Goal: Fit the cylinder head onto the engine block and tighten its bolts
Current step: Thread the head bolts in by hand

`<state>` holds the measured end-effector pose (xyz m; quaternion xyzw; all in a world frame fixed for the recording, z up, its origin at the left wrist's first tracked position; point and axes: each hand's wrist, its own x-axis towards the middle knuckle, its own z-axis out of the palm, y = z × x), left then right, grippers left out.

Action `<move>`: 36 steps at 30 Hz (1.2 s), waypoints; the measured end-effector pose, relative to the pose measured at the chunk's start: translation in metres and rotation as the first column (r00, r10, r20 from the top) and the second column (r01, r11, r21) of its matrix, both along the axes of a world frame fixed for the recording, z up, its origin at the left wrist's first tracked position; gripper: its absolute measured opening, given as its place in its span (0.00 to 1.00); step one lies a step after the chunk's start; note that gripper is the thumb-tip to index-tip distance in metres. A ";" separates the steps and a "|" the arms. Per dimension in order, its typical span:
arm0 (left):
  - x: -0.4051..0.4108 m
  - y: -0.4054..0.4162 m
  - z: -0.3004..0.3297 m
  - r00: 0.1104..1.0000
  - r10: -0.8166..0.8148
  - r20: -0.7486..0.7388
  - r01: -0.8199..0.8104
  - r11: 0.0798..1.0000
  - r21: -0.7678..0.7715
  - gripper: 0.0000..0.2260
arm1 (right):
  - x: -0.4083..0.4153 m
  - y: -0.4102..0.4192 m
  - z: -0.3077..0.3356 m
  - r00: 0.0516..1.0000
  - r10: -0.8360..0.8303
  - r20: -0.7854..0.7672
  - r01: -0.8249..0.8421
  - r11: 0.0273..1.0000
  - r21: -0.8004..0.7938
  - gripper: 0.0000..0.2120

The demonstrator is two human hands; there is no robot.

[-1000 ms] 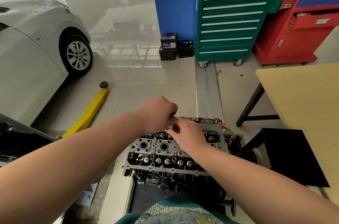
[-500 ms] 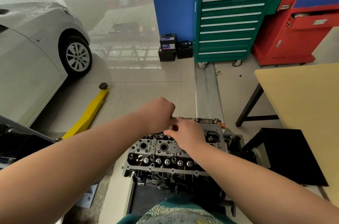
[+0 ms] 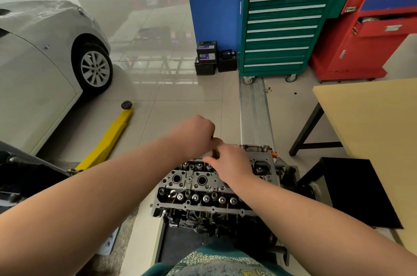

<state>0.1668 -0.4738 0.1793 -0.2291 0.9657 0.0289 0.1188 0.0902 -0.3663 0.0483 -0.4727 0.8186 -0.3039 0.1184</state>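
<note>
The grey metal cylinder head (image 3: 198,187) sits on top of the engine block (image 3: 203,221) just in front of me, its valve springs and plug wells facing up. My left hand (image 3: 194,135) is curled in a fist over the head's far edge and grips a dark tool, most of it hidden. Right under that fist, my right hand (image 3: 232,164) pinches the tool's dark shaft (image 3: 214,153) with fingertips and thumb. What the shaft's tip stands on is hidden.
A wooden table (image 3: 372,122) and a black stool (image 3: 352,187) stand to the right. Ahead are a green tool cabinet (image 3: 282,27), a red cabinet (image 3: 370,34) and two batteries (image 3: 206,56). A silver car (image 3: 45,54) and a yellow lift arm (image 3: 110,138) are on the left.
Both hands stay over the far edge of the cylinder head. The left fist sits slightly higher than a second ago; the right hand keeps its pinch.
</note>
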 end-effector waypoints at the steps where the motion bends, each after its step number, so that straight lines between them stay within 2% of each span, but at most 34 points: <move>1: 0.000 0.001 0.000 0.999 -0.032 0.002 0.032 0.999 -0.006 0.17 | -0.001 -0.001 0.001 1.000 0.012 0.004 -0.012 1.000 0.021 0.12; 4: 0.006 -0.001 -0.001 0.972 -0.235 0.000 0.235 0.972 -0.003 0.09 | -0.009 -0.004 0.001 0.990 0.115 0.087 -0.124 0.986 0.115 0.13; 7: 0.012 -0.002 0.000 0.926 -0.377 -0.038 0.378 0.924 0.062 0.10 | -0.016 -0.005 -0.002 0.978 0.193 0.081 -0.205 0.960 0.192 0.09; 10: 0.013 -0.003 0.001 0.962 -0.243 -0.126 0.258 0.958 0.123 0.16 | -0.010 -0.002 -0.007 0.993 0.119 0.011 -0.119 0.988 0.097 0.08; 12: 0.010 -0.001 0.001 0.990 -0.094 -0.106 0.106 0.988 0.110 0.21 | -0.005 -0.001 -0.009 0.999 0.052 -0.006 -0.052 0.998 0.026 0.11; 15: 0.005 0.001 -0.002 0.998 -0.005 -0.063 0.008 0.998 0.057 0.17 | -0.002 -0.006 -0.004 0.999 0.031 -0.039 -0.029 0.998 0.050 0.16; 17: 0.006 0.001 -0.004 0.995 -0.079 -0.060 0.080 0.996 0.027 0.13 | -0.005 -0.009 0.001 0.996 0.082 -0.030 -0.079 0.992 0.093 0.17; 20: 0.014 -0.010 -0.006 0.949 -0.312 -0.047 0.313 0.949 0.025 0.05 | -0.013 -0.006 0.005 0.971 0.208 0.115 -0.223 0.965 0.138 0.08; 22: 0.019 -0.016 -0.005 0.898 -0.434 -0.067 0.439 0.896 0.075 0.09 | -0.018 -0.002 0.005 0.965 0.232 0.126 -0.249 0.956 0.152 0.05; 24: 0.021 -0.014 -0.002 0.908 -0.394 -0.140 0.414 0.895 0.166 0.14 | -0.018 0.001 0.004 0.978 0.201 0.056 -0.207 0.967 0.147 0.07; 26: 0.020 -0.008 -0.002 0.950 -0.263 -0.168 0.292 0.938 0.186 0.22 | -0.013 0.002 0.001 0.991 0.121 0.052 -0.125 0.989 0.080 0.09; 27: 0.018 -0.005 -0.002 0.970 -0.195 -0.145 0.215 0.966 0.145 0.23 | -0.011 0.002 0.000 0.994 0.080 0.076 -0.084 0.995 0.046 0.09; 30: 0.009 -0.001 -0.006 0.995 -0.055 -0.088 0.061 0.996 0.067 0.16 | -0.008 0.001 -0.003 0.999 0.026 0.045 -0.028 0.999 0.029 0.14; 32: 0.008 0.001 -0.004 0.991 -0.124 -0.053 0.126 0.991 0.038 0.13 | -0.012 0.002 -0.003 0.994 0.059 0.087 -0.064 0.997 0.049 0.15; 34: 0.011 0.000 -0.002 0.959 -0.283 -0.033 0.284 0.958 0.039 0.08 | -0.018 0.003 -0.002 0.974 0.135 0.184 -0.152 0.985 0.081 0.10; 35: 0.013 -0.001 0.000 0.937 -0.349 -0.022 0.350 0.935 0.056 0.06 | -0.021 0.003 -0.002 0.963 0.179 0.200 -0.205 0.972 0.117 0.06; 36: 0.014 -0.003 0.001 0.920 -0.391 -0.026 0.392 0.916 0.083 0.07 | -0.023 0.003 -0.003 0.961 0.211 0.177 -0.239 0.959 0.155 0.07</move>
